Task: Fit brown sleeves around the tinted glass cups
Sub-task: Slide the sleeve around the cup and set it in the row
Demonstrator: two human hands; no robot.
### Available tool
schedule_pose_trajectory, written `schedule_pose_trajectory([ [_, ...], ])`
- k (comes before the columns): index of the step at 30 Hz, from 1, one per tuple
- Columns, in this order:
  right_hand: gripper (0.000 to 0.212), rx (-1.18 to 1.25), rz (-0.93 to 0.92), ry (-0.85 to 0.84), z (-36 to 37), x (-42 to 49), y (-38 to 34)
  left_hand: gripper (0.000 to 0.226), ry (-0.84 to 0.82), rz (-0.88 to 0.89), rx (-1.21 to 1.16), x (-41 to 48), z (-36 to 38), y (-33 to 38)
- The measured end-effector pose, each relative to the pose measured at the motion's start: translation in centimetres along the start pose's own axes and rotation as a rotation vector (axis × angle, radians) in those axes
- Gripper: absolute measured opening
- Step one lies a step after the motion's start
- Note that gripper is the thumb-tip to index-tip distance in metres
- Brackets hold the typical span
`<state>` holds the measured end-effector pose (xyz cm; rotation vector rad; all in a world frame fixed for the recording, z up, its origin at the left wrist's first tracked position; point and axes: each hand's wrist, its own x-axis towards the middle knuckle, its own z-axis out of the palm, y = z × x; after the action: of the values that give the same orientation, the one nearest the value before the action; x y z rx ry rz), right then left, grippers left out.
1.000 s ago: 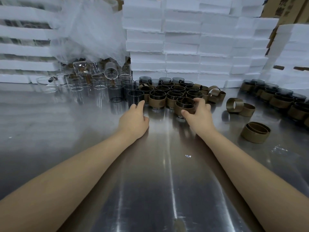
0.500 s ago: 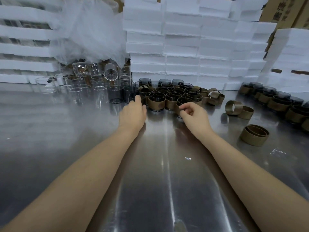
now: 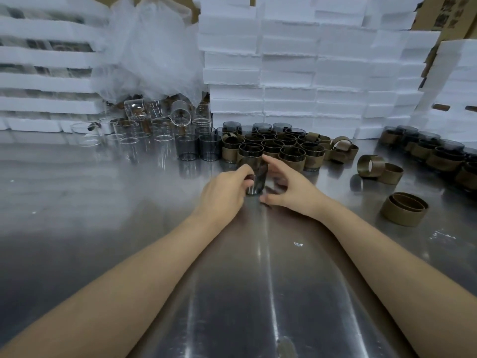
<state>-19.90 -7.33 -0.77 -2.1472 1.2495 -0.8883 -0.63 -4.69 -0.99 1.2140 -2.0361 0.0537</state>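
**Smoke-grey cup staged up front, no sleeve on it yet**

Left hand point(image 3: 224, 193) grips one bare tinted cup point(image 3: 255, 177), fingers curled round its left side. The cup stands upright on the steel worktop point(image 3: 129, 228), just in front of the sleeved cups point(image 3: 289, 149). Reads as staging: out of the pack so a sleeve can go on without knocking neighbours.

Right hand point(image 3: 290, 188) is loose and spread on the cup's other side, forefinger up by the rim, thumb low near the base. It holds nothing I can see; can't tell if it touches the glass. Likely steadying.

Loose brown sleeves point(image 3: 370, 165) lie to the right, well apart from both hands, with a nested pair point(image 3: 404, 209) nearer the person. That's the right hand's side, so that hand probably fetches.

Bare tinted stock point(image 3: 187, 148) sits left of the pack beside the clear glasses point(image 3: 129, 135); a second finished batch point(image 3: 438, 155) is far right. Looks like feed left, output right.

Glass on steel will slide, so the left grip needs to stay firm.
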Motion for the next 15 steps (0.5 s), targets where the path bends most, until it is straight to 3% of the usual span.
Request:
schedule_pose_trajectory([
  [3, 0.095, 0.098, -0.041, 0.093, 0.0, -0.4, -0.4, 0.017, -0.075, 0.117, -0.006, 0.2, -0.5, 0.1],
  [6, 0.077, 0.110, -0.055, 0.207, 0.1, -0.7, -1.2, 0.034, -0.004, 0.169, -0.086, 0.1, -0.6, 0.0],
  [9, 0.061, 0.120, -0.054, 0.342, 0.5, -0.7, -1.9, 0.066, 0.051, -0.045, -0.388, -0.1, -0.9, 1.0],
  [15, 0.054, 0.082, -0.065, 0.368, 0.8, -0.8, -2.6, 0.047, -0.184, -0.370, -0.757, 0.1, -0.8, 1.5],
])
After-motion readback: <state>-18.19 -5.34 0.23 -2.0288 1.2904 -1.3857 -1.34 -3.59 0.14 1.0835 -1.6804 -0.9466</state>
